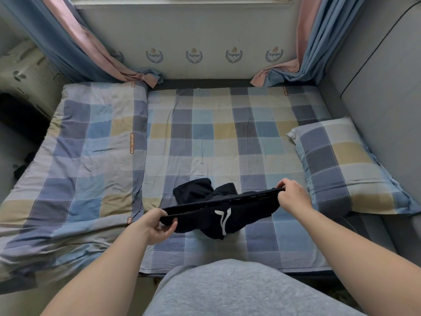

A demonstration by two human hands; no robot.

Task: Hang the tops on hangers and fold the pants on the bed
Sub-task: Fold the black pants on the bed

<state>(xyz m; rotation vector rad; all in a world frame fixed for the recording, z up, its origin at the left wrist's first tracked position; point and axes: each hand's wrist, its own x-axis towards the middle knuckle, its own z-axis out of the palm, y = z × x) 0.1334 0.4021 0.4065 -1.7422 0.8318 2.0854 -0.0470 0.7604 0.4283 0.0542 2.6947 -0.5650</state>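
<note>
Head view: dark pants (pixel 218 215) stretched by the waistband over the checked bed (pixel 205 137), legs trailing onto the sheet. Left hand (pixel 157 224) pinches one waistband end, right hand (pixel 293 197) the other. Cloth looks soft, light, limp — probably best held at waistband corners, then hems. No container in sight.

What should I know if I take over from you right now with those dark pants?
Left grip: holds the left end of the dark pants' waistband.
Right grip: holds the right end.
Pants: the waistband is stretched between both grips above the checked bed, and the legs lie bunched on the sheet.
Done: nothing folded in view.
Left: lay the pants flat and fold them. Tops and hangers are not in view.
</note>
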